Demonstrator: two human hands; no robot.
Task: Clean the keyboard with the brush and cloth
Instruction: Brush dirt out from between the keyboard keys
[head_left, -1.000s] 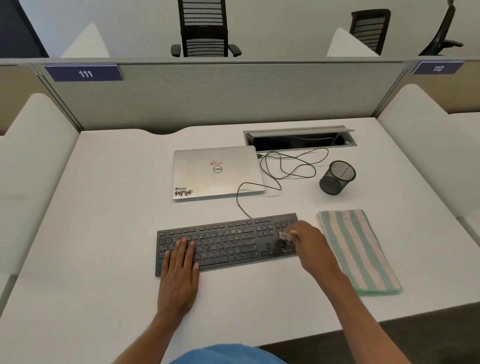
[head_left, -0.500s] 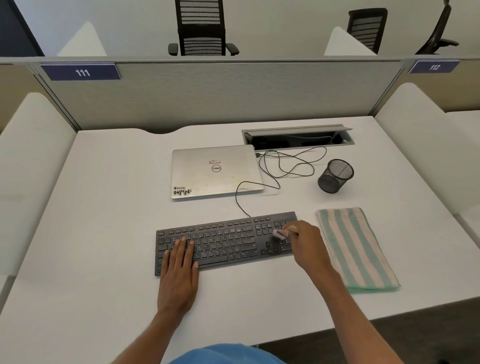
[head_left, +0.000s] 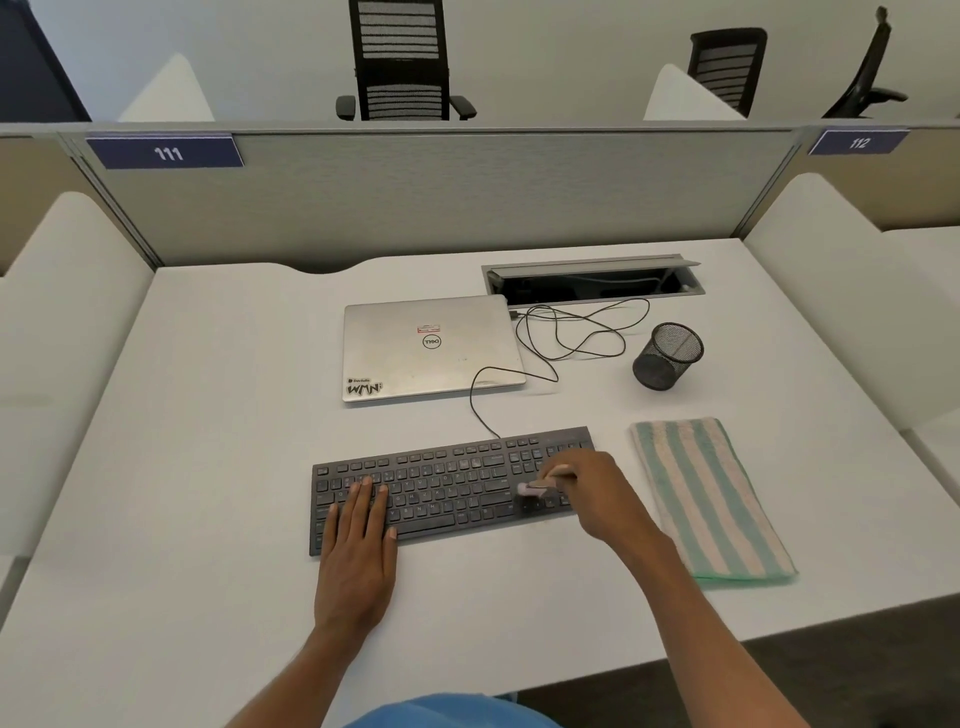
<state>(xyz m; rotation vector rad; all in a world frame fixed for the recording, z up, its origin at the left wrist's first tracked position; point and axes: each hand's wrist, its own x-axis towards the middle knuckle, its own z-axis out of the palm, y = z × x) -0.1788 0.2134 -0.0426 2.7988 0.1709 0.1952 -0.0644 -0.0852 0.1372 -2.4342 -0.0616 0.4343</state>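
A dark grey keyboard (head_left: 447, 483) lies on the white desk in front of me. My left hand (head_left: 358, 551) rests flat on its left end, fingers straight over the keys. My right hand (head_left: 592, 493) grips a small pale brush (head_left: 537, 487) and holds its head down on the keys right of the main block. Most of the brush's handle is hidden inside the fingers. A folded cloth (head_left: 711, 499) with green and cream stripes lies on the desk just right of the keyboard, untouched.
A shut silver laptop (head_left: 431, 348) lies behind the keyboard, with the keyboard's black cable (head_left: 566, 332) looping beside it. A black mesh pen cup (head_left: 667, 356) stands at the right, behind the cloth. An open cable hatch (head_left: 592, 280) sits near the grey partition.
My right hand has drawn the brush leftwards and a little towards me across the right part of the keyboard. The left hand has stayed in place.
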